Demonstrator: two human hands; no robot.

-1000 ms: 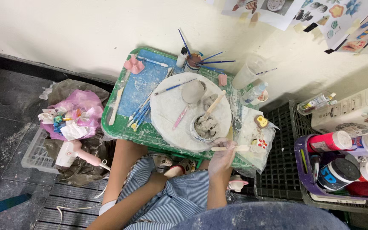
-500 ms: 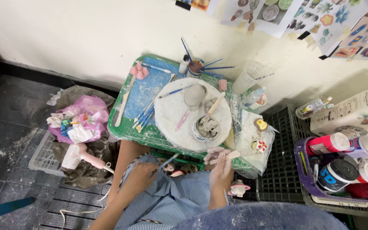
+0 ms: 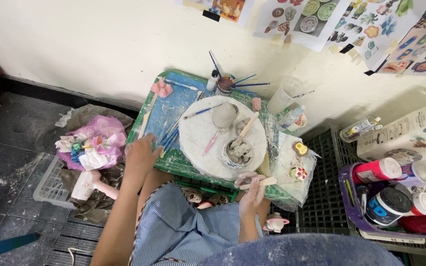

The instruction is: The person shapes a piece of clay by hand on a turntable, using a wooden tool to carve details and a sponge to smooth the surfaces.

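Observation:
My left hand (image 3: 141, 153) reaches over the left front edge of a low green work board (image 3: 173, 160), its fingers near a bunch of blue-handled brushes (image 3: 169, 137); whether it grips one is hidden. My right hand (image 3: 253, 189) holds a flat wooden modelling stick (image 3: 265, 182) at the board's front edge. A round white turntable (image 3: 213, 143) sits in the middle of the board. On it stand a small grey clay cup (image 3: 224, 115), a bowl of clay scraps (image 3: 237, 151), a pink tool (image 3: 210, 143) and a wooden tool (image 3: 249, 123).
A jar of brushes (image 3: 225, 84) and a clear plastic cup (image 3: 284, 95) stand at the back by the wall. A pink bag of rubbish (image 3: 94, 143) lies left on the floor. Paint bottles in a purple tray (image 3: 395, 197) sit right, on black crates (image 3: 324, 197).
My left hand has come up from my lap to the board's left edge by the brushes. My right hand stays at the front edge with the wooden stick.

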